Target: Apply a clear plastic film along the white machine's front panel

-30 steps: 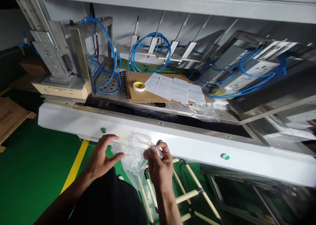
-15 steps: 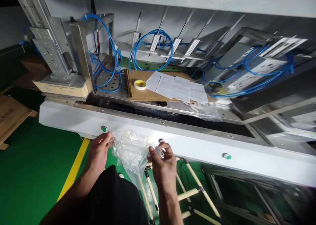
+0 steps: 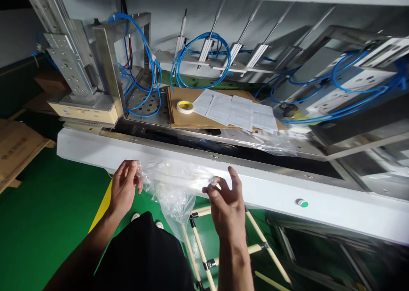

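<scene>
A crumpled clear plastic bag (image 3: 174,188) is stretched between my two hands, in front of the white machine edge. My left hand (image 3: 124,186) pinches the bag's left end between thumb and fingers. At the opposite end, my right hand (image 3: 225,195) grips a corner between thumb and a finger, with its other fingers raised. The bag's lower part hangs down loosely in a point over the floor.
Behind the white front rail (image 3: 265,193) lie cardboard sheets (image 3: 179,119), with papers (image 3: 236,112) and a tape roll (image 3: 185,107) on top. Coiled blue air hoses (image 3: 204,86) hang behind. A tube-frame rack (image 3: 200,240) stands below. A green button (image 3: 302,203) sits on the rail.
My hands have moved apart, drawing the bag wider. My right hand has shifted right and raised its index finger. The view has shifted slightly.
</scene>
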Motion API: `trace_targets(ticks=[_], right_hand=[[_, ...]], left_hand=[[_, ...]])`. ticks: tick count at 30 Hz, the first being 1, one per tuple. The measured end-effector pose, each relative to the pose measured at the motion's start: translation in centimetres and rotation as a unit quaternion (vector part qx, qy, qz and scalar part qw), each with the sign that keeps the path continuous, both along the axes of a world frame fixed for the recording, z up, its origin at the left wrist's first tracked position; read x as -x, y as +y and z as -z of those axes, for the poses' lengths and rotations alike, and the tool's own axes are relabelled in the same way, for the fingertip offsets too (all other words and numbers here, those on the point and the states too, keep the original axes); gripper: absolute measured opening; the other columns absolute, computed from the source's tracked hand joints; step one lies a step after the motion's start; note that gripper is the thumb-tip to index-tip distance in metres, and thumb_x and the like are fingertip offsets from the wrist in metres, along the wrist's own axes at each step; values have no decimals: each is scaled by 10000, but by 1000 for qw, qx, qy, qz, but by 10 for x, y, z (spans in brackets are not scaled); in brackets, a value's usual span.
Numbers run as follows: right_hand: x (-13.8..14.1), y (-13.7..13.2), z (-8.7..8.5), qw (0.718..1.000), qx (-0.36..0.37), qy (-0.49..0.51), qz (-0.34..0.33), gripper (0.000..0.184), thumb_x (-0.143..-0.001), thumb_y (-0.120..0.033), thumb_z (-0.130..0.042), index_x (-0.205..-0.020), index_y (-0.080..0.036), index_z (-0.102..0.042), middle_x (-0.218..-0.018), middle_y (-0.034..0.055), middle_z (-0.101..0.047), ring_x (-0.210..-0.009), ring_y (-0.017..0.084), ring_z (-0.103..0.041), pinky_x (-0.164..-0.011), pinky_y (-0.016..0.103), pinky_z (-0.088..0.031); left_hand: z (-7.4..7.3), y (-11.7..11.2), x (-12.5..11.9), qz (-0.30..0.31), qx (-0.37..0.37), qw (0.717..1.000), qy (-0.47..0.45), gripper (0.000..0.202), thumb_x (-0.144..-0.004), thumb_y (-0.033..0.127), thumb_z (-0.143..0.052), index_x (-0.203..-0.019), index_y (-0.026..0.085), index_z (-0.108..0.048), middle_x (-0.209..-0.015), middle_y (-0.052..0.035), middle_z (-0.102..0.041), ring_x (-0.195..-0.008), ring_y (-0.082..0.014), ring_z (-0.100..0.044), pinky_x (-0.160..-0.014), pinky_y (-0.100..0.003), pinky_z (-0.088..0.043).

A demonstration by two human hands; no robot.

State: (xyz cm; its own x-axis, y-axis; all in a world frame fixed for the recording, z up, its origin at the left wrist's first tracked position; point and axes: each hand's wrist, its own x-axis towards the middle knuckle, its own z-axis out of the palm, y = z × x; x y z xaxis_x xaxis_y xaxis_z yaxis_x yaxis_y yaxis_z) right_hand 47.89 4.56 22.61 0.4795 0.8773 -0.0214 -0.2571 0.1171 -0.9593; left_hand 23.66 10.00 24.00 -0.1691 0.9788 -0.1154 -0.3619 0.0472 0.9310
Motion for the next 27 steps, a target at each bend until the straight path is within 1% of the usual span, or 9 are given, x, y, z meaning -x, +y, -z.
trace_targets(ticks=[2, 4, 8, 12, 17, 20, 22, 24, 27], right_hand=[[18, 2, 15, 998, 18, 50, 19, 847, -716, -601, -924, -1429, -311, -569, -1194, 77, -697, -925, 213, -722, -867, 425, -621], [44, 1, 28, 994, 63, 86, -34, 833, -750, -700, -857, -1415, -262, -610, -1296, 149, -700, -1011, 277, -744, -928, 502, -616], [83, -5, 32, 985, 120, 46, -113, 594, -831, -705, -790, -1124, -188, -782, -979, 97, -773, -879, 238, -726, -898, 422, -602], [75, -7, 14, 983, 115, -45, -134, 571, -906, -699, -713, -1110, -171, -790, -625, -19, -582, -585, 145, -545, -633, 315, -523], [51, -5, -3, 961, 100, -52, -251, 648, -877, -733, -725, -1199, -171, -760, -611, -47, -472, -529, 117, -443, -498, 268, -381], [48, -4, -5, 968, 103, -32, -229, 661, -875, -756, -707, -1192, -178, -756, -574, -78, -372, -501, 102, -354, -488, 261, -357], [50, -5, -5, 977, 101, -49, -181, 645, -891, -756, -684, -1193, -191, -762, -582, -79, -357, -515, 108, -344, -530, 276, -424], [53, -7, -5, 981, 93, -103, -133, 608, -911, -742, -665, -1177, -208, -780, -645, -38, -465, -572, 127, -410, -588, 295, -476], [59, -10, -4, 979, 87, -158, -97, 579, -932, -731, -636, -1126, -213, -807, -728, 14, -569, -641, 154, -474, -619, 306, -492]], left_hand=[[2, -4, -5, -24, -46, 998, 42, 435, -913, 633, -726, -853, 224, -589, -656, 54, -579, -498, -84, -510, -464, -212, -414], [7, -11, -10, -53, -81, 991, 96, 432, -938, 644, -686, -865, 227, -601, -663, 43, -596, -553, -101, -556, -532, -223, -469], [20, -23, -16, -63, -108, 973, 192, 430, -924, 642, -699, -876, 217, -660, -775, -16, -698, -714, -150, -666, -674, -256, -542], [19, -20, -11, -50, -53, 990, 123, 411, -927, 605, -711, -839, 209, -645, -678, 14, -654, -612, -135, -634, -614, -255, -525], [0, -4, -5, -23, -14, 1000, -15, 383, -863, 524, -817, -820, 204, -612, -604, 69, -550, -496, -87, -529, -495, -215, -421], [-5, 0, 2, 27, 7, 999, -33, 422, -911, 616, -720, -891, 205, -625, -603, 58, -546, -485, -110, -524, -462, -233, -401], [-2, -3, 8, 30, -11, 999, 28, 496, -970, 684, -582, -1042, 200, -660, -732, -1, -645, -604, -153, -609, -530, -272, -484], [4, -11, 11, -3, -77, 983, 168, 525, -981, 678, -568, -1195, 207, -656, -1014, -81, -723, -871, -207, -693, -727, -333, -577], [18, -28, 7, -44, -212, 891, 398, 505, -885, 585, -772, -1220, 227, -650, -1237, -123, -674, -1170, -283, -652, -994, -419, -555]])
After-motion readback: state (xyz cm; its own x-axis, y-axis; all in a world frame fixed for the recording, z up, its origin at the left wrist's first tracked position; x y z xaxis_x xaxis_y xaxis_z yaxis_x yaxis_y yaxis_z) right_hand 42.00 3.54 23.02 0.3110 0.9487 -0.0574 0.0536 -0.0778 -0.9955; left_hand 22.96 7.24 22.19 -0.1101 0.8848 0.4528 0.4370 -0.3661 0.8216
